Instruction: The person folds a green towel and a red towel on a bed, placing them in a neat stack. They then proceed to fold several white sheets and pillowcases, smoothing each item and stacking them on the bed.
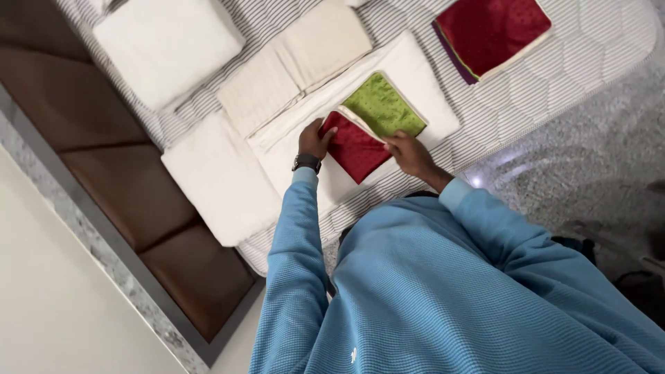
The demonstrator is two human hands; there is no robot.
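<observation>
1. Red-and-green cloth (367,125): a small folded textile, dark red on its near part and bright green on its far part, with a cream edge running along the fold between the two colours. Both faces have a slightly dotted, plush look.
2. It lies flat on a white folded towel (422,76) near the edge of the bed (596,48), directly in front of the person.
3. Left hand (315,138), with a dark watch (306,163) at the wrist, rests on the left corner of the red part, fingers bent down on the fabric; whether it pinches the cloth or only presses it I cannot tell.
4. Right hand (410,152) lies on the right edge where red meets green, fingers stretched flat along the cream border; it seems to press rather than clasp.
5. Both arms wear light blue waffle-knit sleeves (298,235).
6. The bed has a grey-and-white striped quilted cover. Beside it a speckled grey floor (589,173) shows, and on the other side a brown padded headboard (131,187) against a pale wall (48,298).
7. Also on the bed: a white pillow (166,45), a second white pillow (218,180), cream ribbed folded cloths (294,66), and, well apart at the far corner, a stack of folded cloths topped in dark red (493,31).
</observation>
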